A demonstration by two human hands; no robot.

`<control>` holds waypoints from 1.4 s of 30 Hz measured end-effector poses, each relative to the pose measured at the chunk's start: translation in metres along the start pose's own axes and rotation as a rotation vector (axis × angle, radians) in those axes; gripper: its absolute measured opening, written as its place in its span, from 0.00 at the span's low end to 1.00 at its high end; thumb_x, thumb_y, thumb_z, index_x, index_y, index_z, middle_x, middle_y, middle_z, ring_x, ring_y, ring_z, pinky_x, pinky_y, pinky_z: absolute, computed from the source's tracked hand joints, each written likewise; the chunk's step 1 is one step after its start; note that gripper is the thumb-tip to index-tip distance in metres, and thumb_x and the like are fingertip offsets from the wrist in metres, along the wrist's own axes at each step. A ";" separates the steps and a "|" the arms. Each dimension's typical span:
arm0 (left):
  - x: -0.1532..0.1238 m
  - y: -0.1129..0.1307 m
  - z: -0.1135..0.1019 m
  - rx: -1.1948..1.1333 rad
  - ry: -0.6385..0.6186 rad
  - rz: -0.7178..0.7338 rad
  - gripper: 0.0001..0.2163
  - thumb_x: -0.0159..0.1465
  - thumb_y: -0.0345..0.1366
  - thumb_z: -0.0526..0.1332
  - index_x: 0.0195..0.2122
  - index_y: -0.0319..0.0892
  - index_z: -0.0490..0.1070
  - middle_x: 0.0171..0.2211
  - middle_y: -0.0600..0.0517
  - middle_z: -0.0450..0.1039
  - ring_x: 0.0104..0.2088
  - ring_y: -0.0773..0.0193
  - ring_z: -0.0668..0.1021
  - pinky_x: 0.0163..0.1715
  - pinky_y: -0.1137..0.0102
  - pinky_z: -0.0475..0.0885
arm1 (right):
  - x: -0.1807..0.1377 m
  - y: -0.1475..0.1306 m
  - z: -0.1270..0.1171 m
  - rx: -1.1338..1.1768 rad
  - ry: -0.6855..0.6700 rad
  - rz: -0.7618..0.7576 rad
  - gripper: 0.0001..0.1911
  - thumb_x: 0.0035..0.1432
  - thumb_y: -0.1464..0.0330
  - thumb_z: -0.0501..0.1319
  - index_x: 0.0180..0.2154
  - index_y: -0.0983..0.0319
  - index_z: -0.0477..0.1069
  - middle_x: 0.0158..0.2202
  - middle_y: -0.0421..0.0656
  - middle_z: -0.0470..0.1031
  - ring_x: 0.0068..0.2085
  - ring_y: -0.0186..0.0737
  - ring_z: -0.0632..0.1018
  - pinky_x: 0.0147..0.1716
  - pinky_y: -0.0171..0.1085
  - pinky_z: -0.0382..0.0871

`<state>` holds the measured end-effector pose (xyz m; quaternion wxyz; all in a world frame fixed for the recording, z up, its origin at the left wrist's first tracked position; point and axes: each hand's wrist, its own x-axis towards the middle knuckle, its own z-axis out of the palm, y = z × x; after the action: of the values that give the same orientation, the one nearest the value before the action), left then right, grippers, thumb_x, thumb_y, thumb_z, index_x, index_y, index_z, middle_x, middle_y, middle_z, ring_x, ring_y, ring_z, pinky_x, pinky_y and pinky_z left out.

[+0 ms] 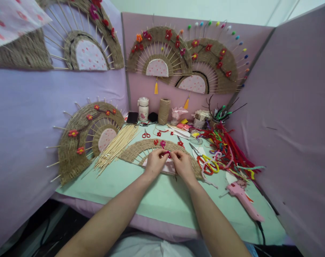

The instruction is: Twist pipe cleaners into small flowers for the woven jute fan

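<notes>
My left hand (156, 163) and my right hand (182, 163) meet with fingertips pinched around a small dark pink piece (168, 153), which looks like fuzzy pipe cleaner. Fingers hide much of its shape. Below them on the table lies a half-round fan (135, 149) wrapped in brown twine, with stick ribs and a pale pink centre (168, 167) partly covered by my hands. Along its upper band sit a red flower (155, 142), a magenta flower (163, 144) and another red flower (180, 144).
Scissors with red and yellow handles (209, 165) lie right of the fan. Beyond are a pile of coloured pipe cleaners (226, 146) and a pink glue gun (244, 200) with its cord. Thin sticks (118, 146) spread at left; a twine spool (164, 111) stands behind.
</notes>
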<state>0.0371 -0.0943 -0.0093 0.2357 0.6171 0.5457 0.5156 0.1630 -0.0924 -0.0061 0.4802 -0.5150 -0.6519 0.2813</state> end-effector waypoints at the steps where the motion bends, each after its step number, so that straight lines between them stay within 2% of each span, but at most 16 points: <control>1: 0.000 0.000 0.000 0.026 0.010 0.041 0.05 0.54 0.28 0.59 0.29 0.40 0.75 0.28 0.52 0.74 0.29 0.67 0.73 0.32 0.72 0.67 | 0.000 0.000 0.000 -0.010 0.003 -0.001 0.15 0.53 0.60 0.55 0.27 0.64 0.73 0.25 0.43 0.75 0.28 0.38 0.72 0.29 0.35 0.63; 5: -0.001 -0.002 0.000 0.094 0.057 0.190 0.05 0.55 0.27 0.60 0.28 0.41 0.75 0.29 0.50 0.74 0.33 0.65 0.74 0.35 0.70 0.68 | 0.000 -0.001 0.002 -0.059 0.027 -0.022 0.14 0.53 0.61 0.55 0.27 0.65 0.73 0.25 0.44 0.75 0.27 0.38 0.72 0.29 0.34 0.63; 8: -0.002 -0.004 0.002 0.099 0.087 0.230 0.05 0.56 0.28 0.60 0.30 0.41 0.76 0.32 0.49 0.75 0.36 0.63 0.75 0.38 0.68 0.69 | 0.000 0.001 0.004 -0.076 0.053 -0.040 0.14 0.53 0.62 0.55 0.26 0.64 0.73 0.24 0.44 0.75 0.27 0.38 0.71 0.29 0.35 0.62; 11: -0.002 -0.005 0.002 0.081 0.111 0.212 0.05 0.56 0.28 0.61 0.31 0.42 0.76 0.34 0.48 0.76 0.37 0.62 0.75 0.39 0.67 0.69 | -0.001 0.003 0.005 -0.071 0.066 -0.052 0.13 0.53 0.62 0.55 0.26 0.64 0.72 0.24 0.43 0.74 0.27 0.37 0.71 0.29 0.34 0.62; 15: -0.003 -0.004 0.003 0.048 0.082 0.162 0.06 0.56 0.28 0.60 0.32 0.42 0.76 0.32 0.50 0.77 0.33 0.64 0.76 0.34 0.70 0.69 | 0.000 0.004 0.006 -0.055 0.078 -0.048 0.13 0.53 0.62 0.55 0.24 0.63 0.70 0.23 0.41 0.72 0.26 0.36 0.69 0.28 0.33 0.60; 22: -0.007 0.000 0.005 0.077 0.074 0.146 0.07 0.54 0.27 0.60 0.30 0.42 0.77 0.29 0.50 0.77 0.30 0.65 0.75 0.34 0.70 0.69 | 0.002 0.004 0.009 -0.017 0.089 0.056 0.11 0.49 0.64 0.55 0.21 0.63 0.66 0.21 0.40 0.69 0.23 0.34 0.67 0.25 0.33 0.58; 24: -0.005 0.000 0.006 0.008 0.075 0.071 0.06 0.53 0.28 0.60 0.29 0.41 0.76 0.28 0.50 0.77 0.30 0.65 0.76 0.34 0.70 0.69 | 0.002 0.004 0.009 0.040 0.081 0.094 0.12 0.50 0.62 0.56 0.22 0.63 0.68 0.20 0.40 0.69 0.23 0.35 0.67 0.24 0.33 0.58; 28: 0.005 -0.005 0.006 -0.345 0.039 -0.258 0.05 0.51 0.31 0.63 0.30 0.39 0.76 0.27 0.49 0.77 0.29 0.64 0.77 0.33 0.70 0.70 | 0.003 0.004 0.005 0.156 0.013 0.157 0.20 0.54 0.55 0.52 0.25 0.64 0.71 0.16 0.39 0.67 0.20 0.36 0.66 0.21 0.33 0.57; 30: 0.009 -0.008 0.006 -0.501 0.032 -0.360 0.08 0.49 0.33 0.65 0.30 0.38 0.76 0.28 0.48 0.77 0.29 0.64 0.77 0.32 0.70 0.71 | 0.002 0.002 0.002 0.146 -0.005 0.163 0.22 0.54 0.54 0.51 0.26 0.64 0.73 0.16 0.40 0.68 0.20 0.37 0.67 0.21 0.34 0.58; 33: 0.010 -0.012 0.006 -0.592 0.045 -0.388 0.11 0.47 0.35 0.67 0.32 0.37 0.77 0.30 0.46 0.78 0.29 0.63 0.77 0.33 0.69 0.71 | 0.001 -0.002 0.000 0.112 -0.019 0.142 0.19 0.52 0.56 0.55 0.27 0.64 0.74 0.21 0.42 0.72 0.23 0.38 0.70 0.23 0.34 0.61; 37: 0.008 -0.013 0.006 -0.554 0.052 -0.352 0.12 0.49 0.38 0.65 0.33 0.37 0.77 0.32 0.45 0.78 0.31 0.64 0.77 0.33 0.70 0.71 | 0.000 -0.004 0.001 0.097 0.001 0.111 0.16 0.50 0.58 0.58 0.28 0.65 0.74 0.24 0.44 0.75 0.24 0.38 0.71 0.24 0.34 0.62; 42: 0.005 -0.008 0.006 -0.585 0.019 -0.361 0.12 0.52 0.42 0.62 0.27 0.36 0.77 0.27 0.47 0.76 0.27 0.66 0.75 0.29 0.72 0.71 | 0.000 -0.001 0.002 0.059 0.041 0.067 0.16 0.49 0.59 0.58 0.26 0.65 0.73 0.23 0.44 0.74 0.25 0.37 0.70 0.25 0.33 0.62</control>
<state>0.0379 -0.0856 -0.0162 0.4852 0.4122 0.4772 0.6058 0.1608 -0.0924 -0.0058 0.4988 -0.5280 -0.6156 0.3056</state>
